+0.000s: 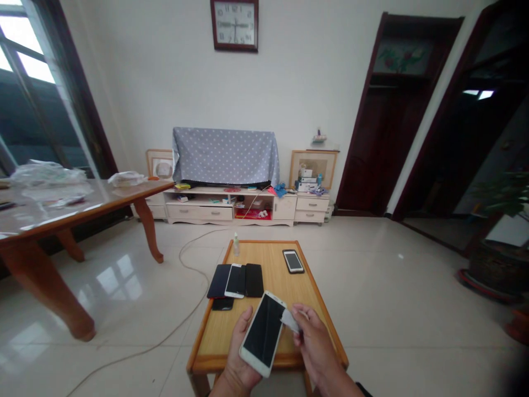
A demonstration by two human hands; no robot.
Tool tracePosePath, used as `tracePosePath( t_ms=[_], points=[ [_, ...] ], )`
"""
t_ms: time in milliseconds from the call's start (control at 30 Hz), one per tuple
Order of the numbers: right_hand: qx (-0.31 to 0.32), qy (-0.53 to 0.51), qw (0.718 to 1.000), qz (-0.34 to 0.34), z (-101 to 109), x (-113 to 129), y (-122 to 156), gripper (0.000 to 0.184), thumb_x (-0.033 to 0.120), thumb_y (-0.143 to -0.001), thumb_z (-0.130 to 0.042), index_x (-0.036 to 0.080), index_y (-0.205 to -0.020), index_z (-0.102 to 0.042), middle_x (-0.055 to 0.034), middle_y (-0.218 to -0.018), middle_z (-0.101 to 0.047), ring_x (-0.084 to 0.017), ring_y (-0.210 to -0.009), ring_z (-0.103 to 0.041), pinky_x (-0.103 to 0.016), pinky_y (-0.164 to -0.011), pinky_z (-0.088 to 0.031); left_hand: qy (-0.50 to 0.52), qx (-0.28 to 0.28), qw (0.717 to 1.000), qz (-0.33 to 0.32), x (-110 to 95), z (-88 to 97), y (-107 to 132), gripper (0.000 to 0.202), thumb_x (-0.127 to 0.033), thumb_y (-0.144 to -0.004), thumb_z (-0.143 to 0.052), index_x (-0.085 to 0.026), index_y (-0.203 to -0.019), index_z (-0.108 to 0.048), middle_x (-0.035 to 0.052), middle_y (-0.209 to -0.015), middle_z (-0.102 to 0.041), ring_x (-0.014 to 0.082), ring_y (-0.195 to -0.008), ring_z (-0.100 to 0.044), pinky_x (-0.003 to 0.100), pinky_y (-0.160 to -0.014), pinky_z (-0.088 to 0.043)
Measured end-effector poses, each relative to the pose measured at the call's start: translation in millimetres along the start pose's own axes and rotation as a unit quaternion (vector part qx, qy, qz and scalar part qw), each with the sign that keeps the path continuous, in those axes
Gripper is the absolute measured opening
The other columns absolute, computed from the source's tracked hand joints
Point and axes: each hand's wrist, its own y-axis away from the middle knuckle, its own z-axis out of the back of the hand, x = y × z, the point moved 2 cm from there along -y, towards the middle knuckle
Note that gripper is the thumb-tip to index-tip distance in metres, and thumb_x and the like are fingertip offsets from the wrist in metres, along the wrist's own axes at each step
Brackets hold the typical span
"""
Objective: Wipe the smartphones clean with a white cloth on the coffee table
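Note:
A white smartphone (pixel 263 334) with a dark screen lies tilted in my left hand (pixel 238 353), whose thumb runs along its left edge. My right hand (pixel 311 336) pinches a small whitish-grey cloth or tissue (pixel 290 320) at the phone's upper right edge. Whether the cloth presses on the screen, I cannot tell. Both hands are above the near end of a low wooden table (pixel 275 259). Beyond the left hand, another white phone (pixel 236 281) lies between dark flat cases or phones (pixel 253 280). A smaller black flat item (pixel 222 304) sits just in front of them.
At the table's far right lies a white phone in a dark case (pixel 293 261). A small clear bottle (pixel 236 244) stands at the far left corner. A cable (pixel 194 309) crosses the floor on the left, near a larger wooden table (pixel 144 190). A potted plant (pixel 494 270) stands far right.

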Motion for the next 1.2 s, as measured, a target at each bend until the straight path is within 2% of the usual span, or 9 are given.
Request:
tracePosePath(
  t_ms=[167, 333, 467, 633, 733, 833, 1033, 1100, 1200],
  points=[
    [0.056, 0.156, 0.984, 0.070, -7.7, 13.8, 13.2, 0.019, 0.039, -0.088, -0.064, 0.020, -0.095, -0.065, 0.0013, -0.074, -0.057, -0.014, -0.066, -0.049, -0.024, -0.059, -0.040, 0.020, 0.068, 0.997, -0.016, -5.7, 0.1, -3.3, 0.036, -0.040, -0.094, -0.059, -0.008, -0.104, -0.074, 0.0105, -0.094, -0.080, 0.0231, -0.084, -0.075, 0.035, -0.087, -0.053],
    [0.044, 0.271, 0.950, 0.149, -30.0, 26.3, 24.0, 0.012, 0.032, -0.087, -0.064, 0.022, -0.085, -0.057, 0.0019, -0.077, -0.059, -0.016, -0.071, -0.055, -0.025, -0.064, -0.043, 0.012, 0.055, 0.998, -0.033, -11.5, 3.1, -5.7, 0.033, -0.040, -0.094, -0.059, -0.010, -0.093, -0.074, 0.0083, -0.084, -0.080, 0.0206, -0.071, -0.073, 0.034, -0.077, -0.055],
    [0.039, 0.370, 0.891, 0.260, -46.7, 24.9, 26.7, 0.002, 0.021, -0.083, -0.061, 0.023, -0.083, -0.060, -0.0012, -0.082, -0.061, -0.019, -0.077, -0.060, -0.028, -0.070, -0.047, 0.016, 0.054, 0.998, -0.021, -15.3, -0.1, 3.3, 0.034, -0.040, -0.094, -0.058, -0.010, -0.095, -0.074, 0.0096, -0.086, -0.079, 0.0222, -0.077, -0.074, 0.035, -0.083, -0.055],
    [0.146, 0.428, 0.818, 0.354, -58.2, 2.5, 45.9, 0.027, 0.019, -0.089, -0.056, 0.025, -0.113, -0.068, -0.0089, -0.114, -0.066, -0.023, -0.106, -0.064, -0.035, -0.093, -0.052, 0.051, 0.066, 0.996, 0.009, -22.6, 6.7, 11.1, 0.038, -0.044, -0.093, -0.057, -0.010, -0.095, -0.073, 0.0100, -0.089, -0.079, 0.0216, -0.083, -0.073, 0.035, -0.088, -0.054],
    [0.206, 0.435, 0.791, 0.378, -63.0, -9.6, 59.2, 0.031, 0.018, -0.092, -0.053, 0.027, -0.119, -0.067, -0.0081, -0.115, -0.068, -0.022, -0.108, -0.064, -0.033, -0.093, -0.052, 0.060, 0.073, 0.996, 0.002, -28.8, 10.6, 13.0, 0.035, -0.043, -0.091, -0.058, -0.011, -0.092, -0.073, 0.0084, -0.087, -0.079, 0.0200, -0.080, -0.073, 0.034, -0.088, -0.054],
    [0.222, 0.444, 0.792, 0.357, -70.4, -9.8, 58.3, 0.026, 0.017, -0.092, -0.053, 0.027, -0.111, -0.068, -0.0048, -0.104, -0.069, -0.020, -0.097, -0.066, -0.029, -0.084, -0.052, 0.058, 0.073, 0.996, -0.005, -31.9, 11.0, 15.5, 0.033, -0.041, -0.091, -0.059, -0.011, -0.090, -0.073, 0.0083, -0.087, -0.079, 0.0208, -0.080, -0.073, 0.034, -0.089, -0.054],
    [0.056, 0.463, 0.835, 0.292, -78.0, 12.2, 27.5, 0.009, 0.025, -0.092, -0.059, 0.024, -0.087, -0.067, -0.0033, -0.091, -0.064, -0.020, -0.086, -0.064, -0.030, -0.076, -0.049, 0.052, 0.021, 0.998, -0.026, -31.0, 11.6, 19.6, 0.025, -0.029, -0.090, -0.061, -0.009, -0.101, -0.072, 0.0095, -0.095, -0.079, 0.0212, -0.089, -0.074, 0.033, -0.093, -0.053],
    [0.048, 0.467, 0.826, 0.312, -78.8, 11.2, 30.7, 0.011, 0.026, -0.094, -0.058, 0.025, -0.090, -0.068, -0.0047, -0.094, -0.064, -0.021, -0.089, -0.064, -0.032, -0.078, -0.050, 0.058, 0.022, 0.998, -0.026, -31.7, 10.9, 21.8, 0.025, -0.028, -0.090, -0.061, -0.009, -0.101, -0.071, 0.0092, -0.094, -0.079, 0.0202, -0.089, -0.074, 0.032, -0.093, -0.053],
    [0.095, 0.488, 0.783, 0.374, -79.7, -3.8, 52.1, 0.020, 0.027, -0.096, -0.055, 0.028, -0.110, -0.070, -0.0074, -0.105, -0.067, -0.024, -0.098, -0.063, -0.036, -0.084, -0.050, 0.068, 0.053, 0.996, -0.001, -33.9, 8.9, 25.3, 0.026, -0.033, -0.090, -0.060, -0.010, -0.091, -0.071, 0.0079, -0.085, -0.078, 0.0192, -0.080, -0.073, 0.031, -0.085, -0.055]
  ],
)
